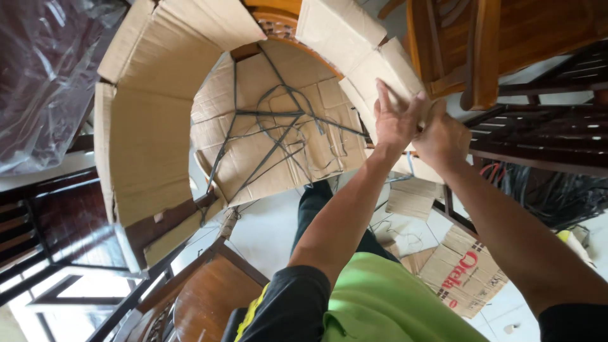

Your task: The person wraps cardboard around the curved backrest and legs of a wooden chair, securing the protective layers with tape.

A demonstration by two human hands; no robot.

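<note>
A curved cardboard wrap point(152, 120) surrounds a round wooden furniture piece, and thin dark straps point(278, 126) criss-cross its inner cardboard panel. My left hand point(394, 121) lies flat against the wrap's right flap point(354, 38), fingers spread upward. Just to its right, my right hand point(443, 136) is closed on the edge of the same flap. Both forearms reach up from the lower right. What the right fingers pinch is partly hidden behind the left hand.
Crumpled clear plastic sheeting point(44, 76) hangs at the upper left. Dark wooden furniture frames point(538, 126) stand at the right and lower left. Loose cardboard pieces point(462, 272) lie on the white tiled floor, near a tangle of black cords point(551, 196).
</note>
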